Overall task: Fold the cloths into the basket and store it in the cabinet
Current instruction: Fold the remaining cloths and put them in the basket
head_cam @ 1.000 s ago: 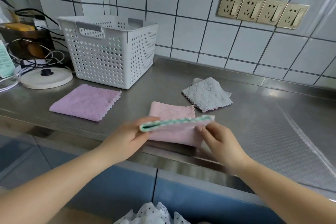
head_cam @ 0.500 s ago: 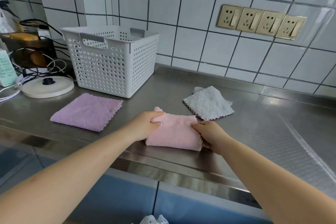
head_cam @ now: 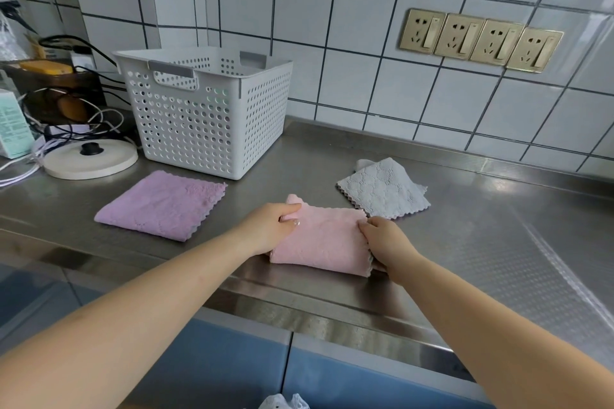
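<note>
A pink cloth (head_cam: 327, 241) lies folded on the steel counter (head_cam: 465, 242) near its front edge. My left hand (head_cam: 270, 227) pinches the cloth's left end, and my right hand (head_cam: 385, 242) grips its right end. A purple cloth (head_cam: 162, 204) lies flat to the left. A grey cloth (head_cam: 382, 188) lies folded behind the pink one, to the right. The white perforated basket (head_cam: 206, 109) stands at the back left, and no cloth shows through its holes.
Left of the basket sit a round white base (head_cam: 89, 159), tangled cables (head_cam: 76, 123) and a dark box. Four sockets (head_cam: 478, 40) are on the tiled wall. Blue cabinet fronts (head_cam: 212, 372) run below the counter's edge.
One second ago both hands held the folded cloth raised above the counter. They have lowered it, and now it lies flat with both hands still on its ends.
</note>
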